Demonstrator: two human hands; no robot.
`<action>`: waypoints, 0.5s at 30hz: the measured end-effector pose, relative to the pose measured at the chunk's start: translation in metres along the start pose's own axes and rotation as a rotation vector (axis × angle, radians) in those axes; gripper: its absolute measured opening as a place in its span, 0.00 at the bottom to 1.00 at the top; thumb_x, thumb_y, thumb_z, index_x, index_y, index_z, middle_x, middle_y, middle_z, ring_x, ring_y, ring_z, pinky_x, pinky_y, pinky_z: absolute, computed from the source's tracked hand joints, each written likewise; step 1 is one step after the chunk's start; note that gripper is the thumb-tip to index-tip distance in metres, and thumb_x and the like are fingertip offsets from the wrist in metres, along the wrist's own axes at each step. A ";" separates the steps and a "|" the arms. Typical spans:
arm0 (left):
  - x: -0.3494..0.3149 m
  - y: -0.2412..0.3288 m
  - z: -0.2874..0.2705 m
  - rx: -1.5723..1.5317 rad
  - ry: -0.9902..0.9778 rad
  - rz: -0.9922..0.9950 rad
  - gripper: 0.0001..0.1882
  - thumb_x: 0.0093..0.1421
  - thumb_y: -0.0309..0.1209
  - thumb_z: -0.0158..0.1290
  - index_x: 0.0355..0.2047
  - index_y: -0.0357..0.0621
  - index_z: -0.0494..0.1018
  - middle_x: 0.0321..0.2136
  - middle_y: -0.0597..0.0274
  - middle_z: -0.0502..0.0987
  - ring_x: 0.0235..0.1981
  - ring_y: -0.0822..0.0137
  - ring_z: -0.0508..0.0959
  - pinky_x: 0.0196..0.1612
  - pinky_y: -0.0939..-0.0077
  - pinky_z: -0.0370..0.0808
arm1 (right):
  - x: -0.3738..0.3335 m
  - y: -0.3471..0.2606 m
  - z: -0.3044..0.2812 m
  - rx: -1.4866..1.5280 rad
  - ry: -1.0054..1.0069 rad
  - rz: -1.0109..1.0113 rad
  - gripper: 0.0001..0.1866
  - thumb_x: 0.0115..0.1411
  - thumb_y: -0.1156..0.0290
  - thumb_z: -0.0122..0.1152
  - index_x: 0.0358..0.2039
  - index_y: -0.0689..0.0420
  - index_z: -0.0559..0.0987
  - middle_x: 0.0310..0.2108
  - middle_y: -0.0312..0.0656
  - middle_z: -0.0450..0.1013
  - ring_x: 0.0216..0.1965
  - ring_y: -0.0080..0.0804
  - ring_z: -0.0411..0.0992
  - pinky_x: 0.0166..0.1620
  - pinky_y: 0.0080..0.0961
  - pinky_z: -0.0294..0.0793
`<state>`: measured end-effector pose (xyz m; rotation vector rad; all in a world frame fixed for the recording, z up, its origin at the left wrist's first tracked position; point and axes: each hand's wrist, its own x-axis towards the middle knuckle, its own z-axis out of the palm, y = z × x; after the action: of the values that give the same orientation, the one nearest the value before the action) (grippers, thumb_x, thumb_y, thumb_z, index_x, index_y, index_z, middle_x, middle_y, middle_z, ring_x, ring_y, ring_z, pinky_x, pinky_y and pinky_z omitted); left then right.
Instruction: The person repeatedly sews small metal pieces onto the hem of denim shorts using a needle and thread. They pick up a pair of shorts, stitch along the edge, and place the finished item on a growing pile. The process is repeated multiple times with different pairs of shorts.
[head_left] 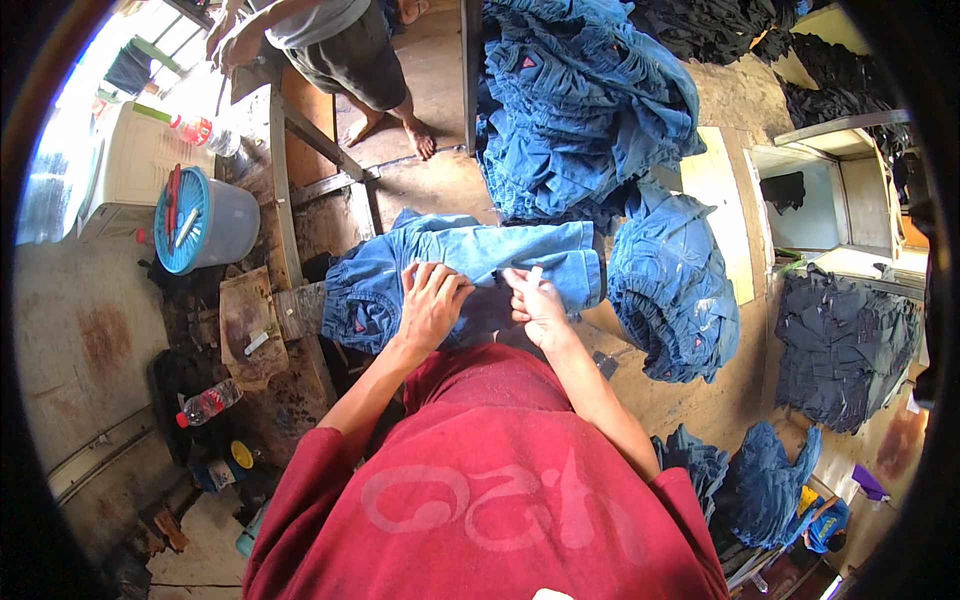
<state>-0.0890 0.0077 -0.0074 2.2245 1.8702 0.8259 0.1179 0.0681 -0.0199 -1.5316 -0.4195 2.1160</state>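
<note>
A pair of blue elastic-waisted denim shorts (540,245) lies across a narrow board in front of me, waistband to the left and leg end to the right. My left hand (432,300) rests at the near edge of the cloth with its fingers bent together, gripping the denim. Close beside it, my right hand (537,303) is closed in a pinch over the shorts. A small white piece (536,273) shows at its fingertips; its kind is too small to tell. Thumbs and cloth between the hands are partly hidden.
Tall piles of blue denim garments (590,100) and a smaller stack (675,280) stand beyond and right. Dark garments (850,340) lie farther right. A lidded bucket (225,215) and a bottle (210,402) are at left. Another person's legs (385,100) show at the back.
</note>
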 end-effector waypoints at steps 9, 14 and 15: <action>0.010 0.050 -0.014 -0.473 -0.136 -0.315 0.11 0.63 0.26 0.62 0.45 0.38 0.78 0.39 0.54 0.80 0.31 0.53 0.81 0.35 0.62 0.78 | -0.021 -0.011 -0.011 -0.229 -0.080 -0.134 0.08 0.70 0.63 0.67 0.42 0.52 0.80 0.22 0.20 0.62 0.19 0.08 0.56 0.21 0.13 0.54; 0.031 0.069 0.007 -0.878 -0.360 -0.911 0.30 0.61 0.29 0.65 0.60 0.30 0.69 0.43 0.51 0.81 0.35 0.60 0.84 0.38 0.67 0.82 | -0.019 -0.013 -0.006 -0.543 -0.066 -0.420 0.10 0.70 0.65 0.65 0.39 0.58 0.85 0.31 0.26 0.75 0.32 0.18 0.70 0.37 0.21 0.71; 0.032 0.067 0.010 -0.994 -0.327 -0.987 0.32 0.62 0.30 0.66 0.62 0.29 0.67 0.43 0.53 0.81 0.34 0.63 0.84 0.36 0.69 0.83 | -0.020 -0.015 -0.008 -0.564 -0.100 -0.416 0.13 0.69 0.63 0.66 0.41 0.60 0.85 0.32 0.31 0.80 0.32 0.21 0.73 0.37 0.25 0.73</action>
<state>-0.0233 0.0251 0.0232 0.6671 1.5421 0.8115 0.1332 0.0697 0.0013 -1.4475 -1.3361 1.8262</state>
